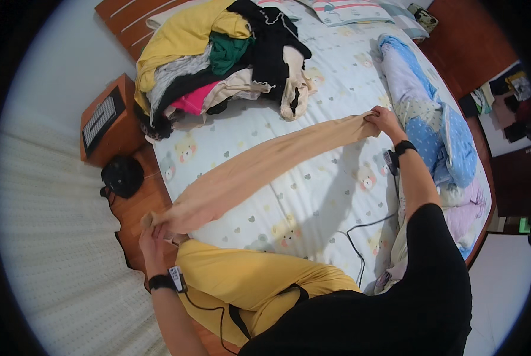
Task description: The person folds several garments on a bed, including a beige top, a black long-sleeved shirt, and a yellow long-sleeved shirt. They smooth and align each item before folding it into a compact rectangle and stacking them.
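While the left hand (pixel 154 231) and the right hand (pixel 386 121) each gripped one end, one tan cloth (pixel 271 160) stretched over the bed (pixel 342 83).
Both grips were hard to make out in detail; beyond lay one heap of clothes (pixel 218 53), its pieces overlapping too much to count, and two black wristbands (pixel 161 282) showed.

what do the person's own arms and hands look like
The left hand and right hand are gloveless. The left wristband is black, with a small white-labelled module and black cable; the right wristband, right module and right cable look similar. The black right sleeve ends near the elbow; no left sleeve shows.
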`<action>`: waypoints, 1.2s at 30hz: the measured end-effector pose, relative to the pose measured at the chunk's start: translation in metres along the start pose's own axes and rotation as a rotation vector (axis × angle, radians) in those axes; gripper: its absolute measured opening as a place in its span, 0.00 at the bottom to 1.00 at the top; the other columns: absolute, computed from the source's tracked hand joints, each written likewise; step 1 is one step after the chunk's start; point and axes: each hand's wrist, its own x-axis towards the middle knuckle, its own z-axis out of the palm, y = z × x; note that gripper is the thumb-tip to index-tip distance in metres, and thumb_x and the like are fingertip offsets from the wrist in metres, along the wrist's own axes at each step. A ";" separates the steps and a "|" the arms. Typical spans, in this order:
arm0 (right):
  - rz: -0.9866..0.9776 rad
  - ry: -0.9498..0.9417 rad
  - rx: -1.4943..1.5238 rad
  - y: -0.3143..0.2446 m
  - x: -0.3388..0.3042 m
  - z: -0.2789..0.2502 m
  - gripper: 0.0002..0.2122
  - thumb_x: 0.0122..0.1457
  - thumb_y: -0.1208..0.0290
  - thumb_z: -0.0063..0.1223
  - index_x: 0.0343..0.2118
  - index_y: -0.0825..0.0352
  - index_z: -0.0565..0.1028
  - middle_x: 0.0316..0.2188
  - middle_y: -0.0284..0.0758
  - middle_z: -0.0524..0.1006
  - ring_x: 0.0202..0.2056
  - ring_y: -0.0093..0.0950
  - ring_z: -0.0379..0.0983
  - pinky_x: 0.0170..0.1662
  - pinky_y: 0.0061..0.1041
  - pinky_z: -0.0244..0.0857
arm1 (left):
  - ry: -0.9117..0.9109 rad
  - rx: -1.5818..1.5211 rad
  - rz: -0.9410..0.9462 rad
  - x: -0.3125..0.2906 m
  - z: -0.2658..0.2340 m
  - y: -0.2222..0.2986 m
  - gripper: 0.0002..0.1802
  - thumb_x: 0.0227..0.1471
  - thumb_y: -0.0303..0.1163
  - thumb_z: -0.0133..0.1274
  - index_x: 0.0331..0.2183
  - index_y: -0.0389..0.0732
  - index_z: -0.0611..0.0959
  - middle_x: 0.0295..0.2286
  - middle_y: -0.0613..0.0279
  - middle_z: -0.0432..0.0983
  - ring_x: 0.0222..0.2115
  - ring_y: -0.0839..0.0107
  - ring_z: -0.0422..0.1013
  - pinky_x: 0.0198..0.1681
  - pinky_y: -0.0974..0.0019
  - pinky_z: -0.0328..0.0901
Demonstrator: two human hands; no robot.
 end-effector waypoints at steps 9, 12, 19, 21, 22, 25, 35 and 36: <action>0.534 0.340 0.278 0.045 0.010 0.111 0.36 0.44 0.52 0.74 0.49 0.78 0.74 0.40 0.46 0.82 0.40 0.41 0.80 0.43 0.36 0.74 | -0.062 1.282 0.712 0.007 0.084 -0.054 0.26 0.52 0.25 0.55 0.55 0.39 0.77 0.53 0.41 0.70 0.53 0.47 0.69 0.53 0.58 0.67; 0.645 0.082 0.752 0.055 0.016 0.089 0.19 0.51 0.60 0.69 0.35 0.72 0.77 0.23 0.31 0.74 0.23 0.25 0.70 0.25 0.28 0.64 | -0.180 1.471 0.833 0.004 0.123 -0.059 0.29 0.56 0.29 0.54 0.59 0.43 0.71 0.59 0.48 0.64 0.60 0.43 0.59 0.61 0.49 0.58; 0.530 0.398 0.763 0.138 0.024 -0.070 0.07 0.63 0.68 0.58 0.31 0.63 0.76 0.22 0.27 0.72 0.18 0.21 0.68 0.17 0.23 0.60 | -0.364 1.539 0.698 -0.039 0.178 -0.061 0.29 0.59 0.38 0.53 0.61 0.47 0.70 0.64 0.56 0.57 0.63 0.46 0.54 0.64 0.46 0.51; 0.623 0.480 0.626 0.142 0.019 -0.096 0.07 0.61 0.67 0.59 0.36 0.66 0.77 0.24 0.29 0.75 0.20 0.23 0.71 0.17 0.24 0.64 | -0.445 1.504 0.634 -0.049 0.187 -0.066 0.30 0.59 0.38 0.54 0.61 0.48 0.70 0.65 0.56 0.56 0.63 0.46 0.54 0.64 0.46 0.51; 0.538 0.410 0.665 0.134 0.016 -0.100 0.08 0.61 0.67 0.60 0.37 0.67 0.77 0.25 0.30 0.76 0.20 0.23 0.72 0.18 0.24 0.64 | -0.465 1.543 0.630 -0.052 0.190 -0.069 0.30 0.59 0.38 0.54 0.61 0.48 0.70 0.65 0.57 0.56 0.64 0.46 0.54 0.64 0.46 0.52; 0.465 0.324 0.671 0.060 0.002 -0.080 0.18 0.57 0.66 0.62 0.48 0.70 0.77 0.34 0.36 0.80 0.30 0.30 0.79 0.29 0.27 0.77 | -0.444 1.486 0.618 -0.050 0.192 -0.077 0.29 0.59 0.35 0.55 0.61 0.47 0.72 0.63 0.54 0.61 0.63 0.48 0.56 0.64 0.51 0.55; -0.058 -0.558 0.993 -0.350 -0.140 0.109 0.26 0.56 0.60 0.66 0.54 0.66 0.73 0.39 0.33 0.79 0.42 0.25 0.74 0.46 0.28 0.69 | -0.105 0.358 -0.013 -0.007 0.129 -0.074 0.24 0.65 0.35 0.51 0.60 0.39 0.72 0.50 0.60 0.76 0.52 0.71 0.70 0.55 0.69 0.64; -0.393 -0.525 1.017 -0.376 -0.152 0.133 0.27 0.57 0.61 0.66 0.57 0.67 0.71 0.42 0.34 0.77 0.45 0.24 0.72 0.49 0.26 0.68 | -0.092 0.374 -0.018 -0.008 0.119 -0.077 0.24 0.65 0.36 0.51 0.59 0.39 0.73 0.50 0.61 0.76 0.50 0.71 0.71 0.54 0.68 0.65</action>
